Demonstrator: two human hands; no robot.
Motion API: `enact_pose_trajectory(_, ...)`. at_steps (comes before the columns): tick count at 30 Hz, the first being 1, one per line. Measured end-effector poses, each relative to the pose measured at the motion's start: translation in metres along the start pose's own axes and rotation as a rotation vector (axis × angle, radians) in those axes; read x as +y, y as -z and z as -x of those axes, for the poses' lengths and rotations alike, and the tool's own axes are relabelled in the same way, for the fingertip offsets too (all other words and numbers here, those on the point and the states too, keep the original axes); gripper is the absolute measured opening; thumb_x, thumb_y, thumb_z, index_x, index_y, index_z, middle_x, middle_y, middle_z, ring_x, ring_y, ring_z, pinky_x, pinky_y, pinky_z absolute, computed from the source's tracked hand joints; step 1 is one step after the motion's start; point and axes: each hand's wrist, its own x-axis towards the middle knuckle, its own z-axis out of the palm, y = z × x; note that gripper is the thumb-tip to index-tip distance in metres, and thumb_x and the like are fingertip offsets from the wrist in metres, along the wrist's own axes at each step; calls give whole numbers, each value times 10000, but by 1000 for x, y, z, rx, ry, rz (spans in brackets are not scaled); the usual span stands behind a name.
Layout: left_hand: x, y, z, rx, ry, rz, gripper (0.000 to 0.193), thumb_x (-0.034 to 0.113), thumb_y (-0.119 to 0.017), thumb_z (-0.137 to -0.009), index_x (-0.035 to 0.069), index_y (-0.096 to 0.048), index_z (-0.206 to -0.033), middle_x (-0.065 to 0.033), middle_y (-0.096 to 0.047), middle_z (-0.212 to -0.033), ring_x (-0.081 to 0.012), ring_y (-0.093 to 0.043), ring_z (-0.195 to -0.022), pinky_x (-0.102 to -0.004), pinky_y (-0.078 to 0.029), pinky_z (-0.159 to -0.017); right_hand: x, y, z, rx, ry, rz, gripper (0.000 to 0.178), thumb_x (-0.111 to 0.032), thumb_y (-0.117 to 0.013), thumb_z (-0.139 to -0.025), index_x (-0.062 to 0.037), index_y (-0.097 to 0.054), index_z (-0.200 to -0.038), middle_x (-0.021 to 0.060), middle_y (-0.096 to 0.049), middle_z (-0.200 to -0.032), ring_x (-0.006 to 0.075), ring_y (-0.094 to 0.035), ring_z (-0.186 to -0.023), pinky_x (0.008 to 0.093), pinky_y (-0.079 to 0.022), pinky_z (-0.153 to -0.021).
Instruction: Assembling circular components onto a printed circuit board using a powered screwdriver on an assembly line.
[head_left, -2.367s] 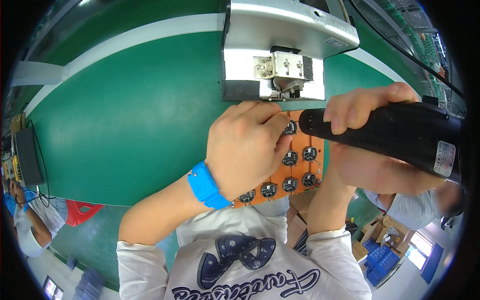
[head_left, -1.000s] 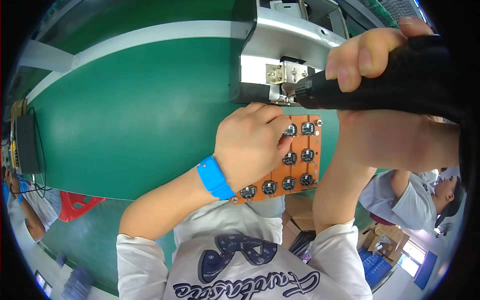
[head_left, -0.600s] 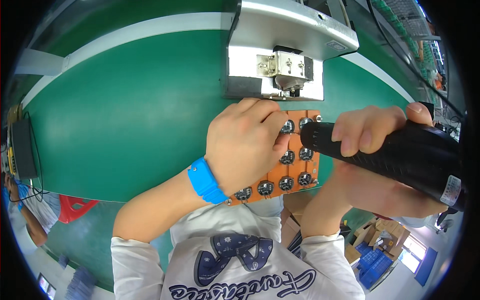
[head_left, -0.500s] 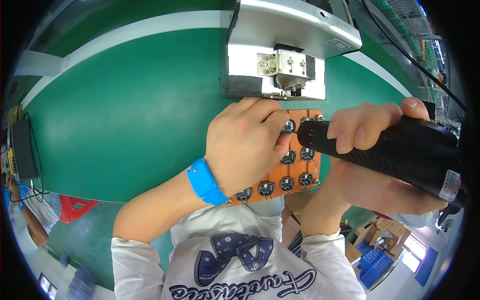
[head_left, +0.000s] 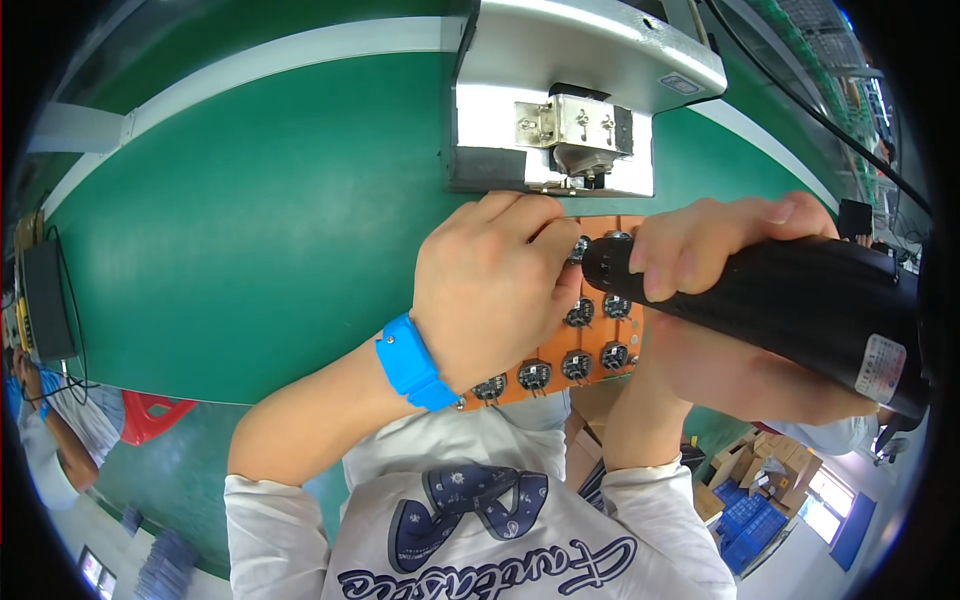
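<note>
My right hand (head_left: 735, 250) is wrapped around a black electric screwdriver (head_left: 810, 310), held nearly level over an orange board (head_left: 550, 348). The tool's front end covers part of the board's far row. Small round black circuit parts with wire legs sit in rows on the board, such as a round part (head_left: 577, 367) in the near row. My left hand (head_left: 490, 275), a blue wrist strap (head_left: 410, 362) at its wrist, lies over the board's left part. Its fingers are curled, thumb and forefinger pressed together beside a round part at the screwdriver's tip; whatever they pinch is hidden.
Just beyond the board stands a metal stand (head_left: 600, 50) with a small bracket. The green table (head_left: 250, 220) stretches left to a black box (head_left: 45, 300) with cables. A red stool (head_left: 152, 418), another person's arm (head_left: 70, 445) and cardboard boxes (head_left: 765, 465) show past the edge.
The screwdriver and my right hand have shifted left, bringing the tool's front end up to my left fingertips. My left hand has stayed almost in place.
</note>
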Motion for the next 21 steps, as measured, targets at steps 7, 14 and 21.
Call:
enact_pose_trajectory(7,2,1,0,-11,-5,4,216,127,-785,-694,59,-696,-880,-50,-671,-927,-247,-648,-915,-372,-544,-801,-3,-1,4,29,16,19,1050,-943,-351,-786,-17,-493,-1259,127,-549,-717,268,-546,-604,412,-450,-570)
enact_pose_trajectory(14,2,-4,0,39,-68,-29,214,151,-773,-732,73,-689,-913,-41,-683,-945,-231,-647,-927,-370,-543,-812,-28,-11,-5,47,16,-61,1006,-901,-390,-807,-32,-507,-1300,114,-561,-799,235,-545,-647,385,-443,-612)
enact_pose_trajectory(21,2,-3,2,26,-70,-30,184,165,-764,-747,86,-675,-888,-24,-687,-952,-219,-640,-910,-362,-533,-771,-29,3,-84,-419,231,-6,1123,-903,-437,-791,-7,-377,-1464,109,-586,-976,238,-573,-788,414,-461,-755)
